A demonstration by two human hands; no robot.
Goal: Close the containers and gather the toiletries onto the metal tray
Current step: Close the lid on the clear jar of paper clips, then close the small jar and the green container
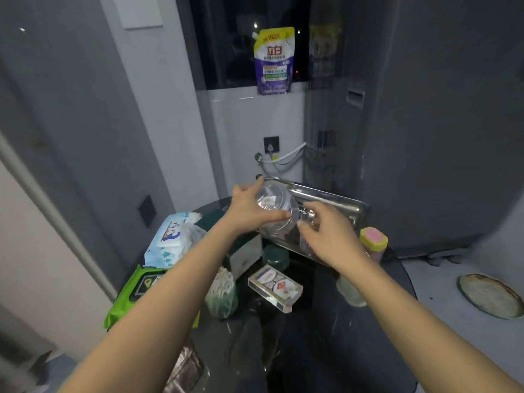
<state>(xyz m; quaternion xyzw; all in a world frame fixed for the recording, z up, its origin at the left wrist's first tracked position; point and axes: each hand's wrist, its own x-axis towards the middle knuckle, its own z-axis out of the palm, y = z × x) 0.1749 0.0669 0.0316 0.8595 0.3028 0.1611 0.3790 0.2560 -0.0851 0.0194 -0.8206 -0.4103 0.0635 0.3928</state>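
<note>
A dark round desk (354, 344) fills the lower middle, standing against grey walls. At its far edge lies the metal tray (337, 200), long and shiny, with a raised rail along the back.

Both arms reach forward over the desk to the tray. The left hand (249, 207) has its grip curled round a clear jar (276, 211), thumb under and fingers over the top, holding it tilted above the near left part of the tray. The right hand (329, 236) is just beside the jar's mouth, its grip closing on a small clear piece there; what that piece is cannot be told through the blur.

On the desk's left edge lies a green wipes pack (133, 290), with a white and blue pack (173, 236) behind it. Nearer the middle stand a bag of cotton swabs (222, 293) and a clear flat box (275, 287) with printed cards inside. A dark green lid (275, 255) sits just in front of the tray. At the tray's right end stands a small tub with a pink and yellow top (373, 239).

A purple and yellow pouch (273, 62) stands on the window ledge behind.
</note>
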